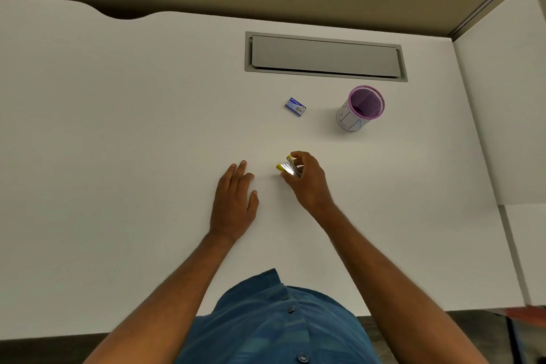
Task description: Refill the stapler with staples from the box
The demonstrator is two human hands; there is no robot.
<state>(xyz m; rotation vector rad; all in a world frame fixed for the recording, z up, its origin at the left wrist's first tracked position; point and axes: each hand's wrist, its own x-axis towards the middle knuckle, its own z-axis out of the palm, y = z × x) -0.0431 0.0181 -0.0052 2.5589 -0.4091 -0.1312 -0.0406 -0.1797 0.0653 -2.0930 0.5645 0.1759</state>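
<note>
Our right hand point(307, 179) curls round yellow stapler point(288, 167), just above worktop point(118, 127); left hand point(235, 201) flat, holding nothing. Staple box point(295, 106) lies beyond, apart. We steady base, hinge top fully open before fetching staples.

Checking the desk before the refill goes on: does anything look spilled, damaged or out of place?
Nothing stands out. The staple box lies closed on the desk, apart from the upright pen cup. The right hand holds the stapler; the left hand rests flat. No loose staples visible.

Soft, even overhead light, faint shadows under the hands, slight overall blur, and wide-angle bending at the edges.
</note>
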